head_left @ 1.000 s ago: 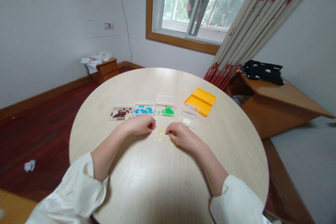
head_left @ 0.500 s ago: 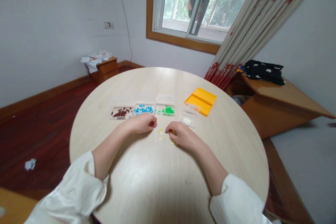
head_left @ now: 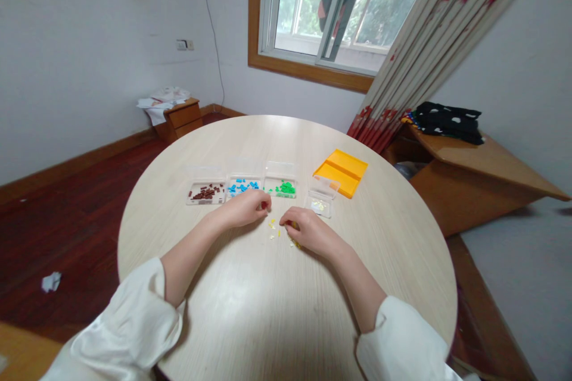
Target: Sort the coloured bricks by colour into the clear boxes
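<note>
My left hand (head_left: 248,208) is curled closed just in front of the box of blue pieces, its fingertips bent inward; anything in them is too small to make out. Facing it, my right hand (head_left: 309,229) rests low over the table with thumb and fingers drawn together. Small yellow and pale pieces (head_left: 272,224) lie scattered between the two hands, and a few more show partly under the right palm. Behind the left hand stand open clear boxes with brown pieces (head_left: 208,192), blue pieces (head_left: 241,185) and green pieces (head_left: 286,189).
A small clear box (head_left: 320,207) with pale pieces stands open beyond my right hand. Behind it lies an open orange-yellow case (head_left: 342,172). All stand on a round wooden table (head_left: 268,321). A tilted brown cabinet (head_left: 465,178) with dark cloth is at the right.
My left hand has shifted slightly to the right and up, toward the right hand. The right hand and the boxes stay nearly as they were.
</note>
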A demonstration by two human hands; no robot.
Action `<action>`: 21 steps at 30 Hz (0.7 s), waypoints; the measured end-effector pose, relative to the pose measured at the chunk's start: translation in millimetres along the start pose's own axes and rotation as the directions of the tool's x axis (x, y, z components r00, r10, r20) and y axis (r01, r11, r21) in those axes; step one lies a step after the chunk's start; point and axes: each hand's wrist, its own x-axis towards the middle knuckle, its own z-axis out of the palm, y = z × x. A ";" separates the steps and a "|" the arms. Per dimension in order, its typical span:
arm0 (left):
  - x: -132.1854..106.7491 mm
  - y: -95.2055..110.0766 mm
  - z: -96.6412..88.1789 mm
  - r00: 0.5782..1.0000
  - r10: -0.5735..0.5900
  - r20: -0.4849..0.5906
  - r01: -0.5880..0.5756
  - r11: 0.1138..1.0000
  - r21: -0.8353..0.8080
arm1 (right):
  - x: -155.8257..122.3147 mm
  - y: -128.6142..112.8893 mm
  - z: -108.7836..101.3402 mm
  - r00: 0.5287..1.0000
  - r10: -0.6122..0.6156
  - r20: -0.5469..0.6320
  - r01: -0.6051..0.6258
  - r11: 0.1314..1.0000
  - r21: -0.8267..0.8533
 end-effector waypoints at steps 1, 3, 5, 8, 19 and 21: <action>0.5 0.7 0.5 1.000 -0.001 -0.011 0.001 1.000 0.001 | 0.1 -0.5 0.1 1.000 0.003 0.001 -0.003 1.000 -0.001; 1.4 1.2 2.0 1.000 -0.002 -0.027 0.002 1.000 -0.005 | 0.4 -1.1 0.6 1.000 0.004 -0.002 -0.004 1.000 -0.008; 2.1 1.1 3.7 0.999 -0.002 -0.037 0.002 1.000 -0.013 | 0.6 -1.0 1.5 1.000 0.001 -0.009 -0.001 1.000 -0.017; 3.0 0.9 6.0 0.998 0.004 -0.057 -0.005 1.000 -0.021 | 0.6 -0.4 2.8 1.000 -0.005 -0.013 0.004 1.000 -0.021; 4.2 -1.4 11.5 0.995 0.002 -0.104 -0.008 0.998 -0.056 | -9.3 17.4 -20.6 0.959 0.041 -0.279 -0.050 0.999 -0.023; 4.0 -0.9 11.7 0.995 0.007 -0.103 -0.013 0.998 -0.059 | -11.9 28.2 -28.0 0.929 0.044 -0.368 -0.059 0.998 -0.028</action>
